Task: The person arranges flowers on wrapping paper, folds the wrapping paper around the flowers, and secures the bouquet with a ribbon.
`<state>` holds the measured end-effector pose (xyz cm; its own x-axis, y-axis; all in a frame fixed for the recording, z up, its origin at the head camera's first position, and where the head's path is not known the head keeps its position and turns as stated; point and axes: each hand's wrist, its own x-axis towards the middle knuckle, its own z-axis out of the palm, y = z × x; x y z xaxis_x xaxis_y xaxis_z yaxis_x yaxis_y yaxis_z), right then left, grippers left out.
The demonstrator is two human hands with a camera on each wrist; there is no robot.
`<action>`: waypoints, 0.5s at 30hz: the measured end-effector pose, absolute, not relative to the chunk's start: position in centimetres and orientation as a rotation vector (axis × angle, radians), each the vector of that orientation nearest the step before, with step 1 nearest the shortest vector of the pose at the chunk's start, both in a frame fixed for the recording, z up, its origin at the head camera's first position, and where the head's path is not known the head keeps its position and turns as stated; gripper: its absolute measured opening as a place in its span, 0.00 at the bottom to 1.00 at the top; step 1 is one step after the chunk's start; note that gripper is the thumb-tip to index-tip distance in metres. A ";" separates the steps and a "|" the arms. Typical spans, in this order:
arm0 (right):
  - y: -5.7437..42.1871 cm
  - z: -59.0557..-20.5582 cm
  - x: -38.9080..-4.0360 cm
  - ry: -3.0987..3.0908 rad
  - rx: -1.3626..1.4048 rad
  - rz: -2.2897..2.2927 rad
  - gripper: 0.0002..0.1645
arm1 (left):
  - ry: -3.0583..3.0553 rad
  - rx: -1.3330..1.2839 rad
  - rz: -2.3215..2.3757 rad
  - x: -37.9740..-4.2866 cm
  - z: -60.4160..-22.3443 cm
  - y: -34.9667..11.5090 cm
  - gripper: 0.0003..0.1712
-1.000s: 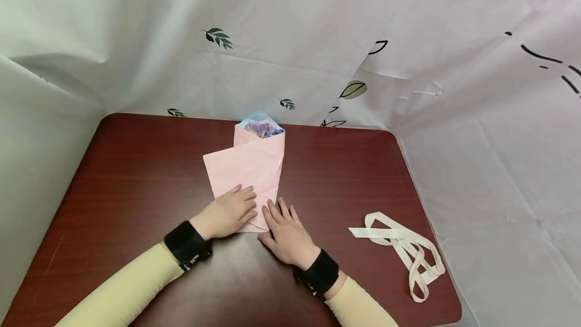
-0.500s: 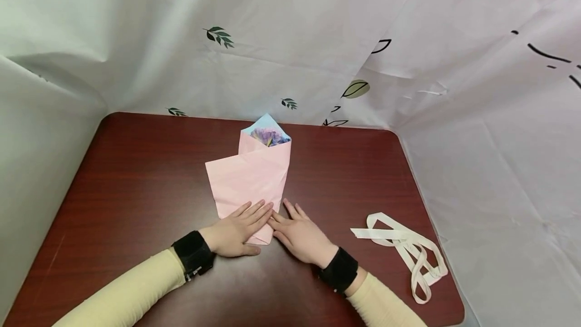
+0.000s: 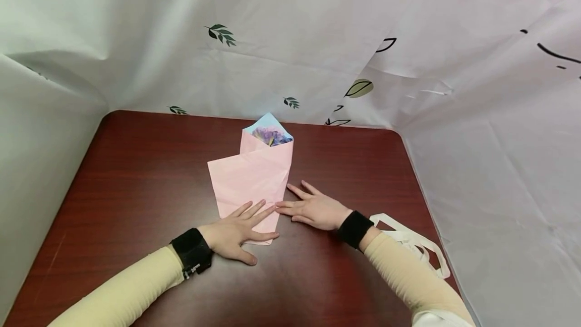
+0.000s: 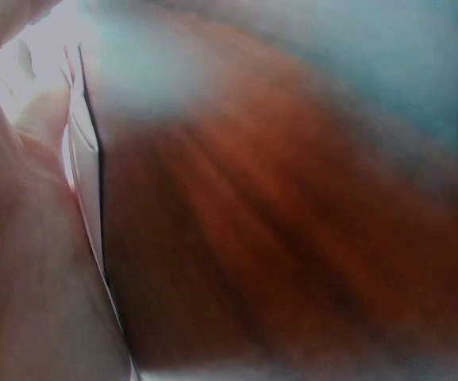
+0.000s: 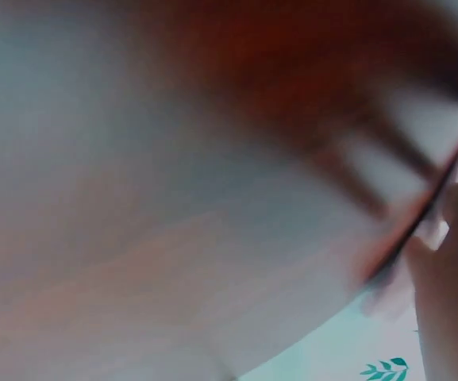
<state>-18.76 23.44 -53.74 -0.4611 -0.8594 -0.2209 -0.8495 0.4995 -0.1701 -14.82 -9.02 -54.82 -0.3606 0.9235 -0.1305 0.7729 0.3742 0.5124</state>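
A folded pink wrapping paper (image 3: 249, 178) lies on the dark red-brown table, with its blue inner side (image 3: 269, 119) and purple flowers (image 3: 271, 136) showing at the top opening. Across the lower part of the paper my left hand (image 3: 236, 233) rests flat, fingers spread and thumb on the table side. My right hand (image 3: 317, 210) lies at the paper's right edge with straight fingers, their tips right at that edge. In the left wrist view the paper's layered edge (image 4: 88, 175) shows beside the hand. The right wrist view is mostly blurred.
A cream ribbon (image 3: 419, 238) lies loosely looped on the right of the table (image 3: 150, 165), partly covered by the right sleeve (image 3: 413, 271). White cloth (image 3: 254, 9) with leaf prints hangs behind the table and along its sides.
The paper has shifted slightly toward me and right. My left hand has flattened on it and spread its fingers. My right hand has moved right and up along its edge.
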 end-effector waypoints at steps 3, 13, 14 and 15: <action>24.1 -53.9 -20.1 2.524 -1.393 -0.042 0.32 | 2.252 1.493 0.511 -14.9 -54.7 -9.0 0.46; 24.8 -54.3 -23.7 2.663 -1.207 -0.079 0.31 | 2.265 1.505 0.488 -14.7 -54.6 -8.8 0.47; 24.6 -54.3 -23.9 2.672 -1.205 -0.076 0.30 | 2.265 1.502 0.488 -14.8 -54.6 -8.9 0.47; 24.5 -54.3 -24.1 2.684 -1.193 -0.071 0.30 | 2.267 1.500 0.487 -14.8 -54.7 -8.9 0.47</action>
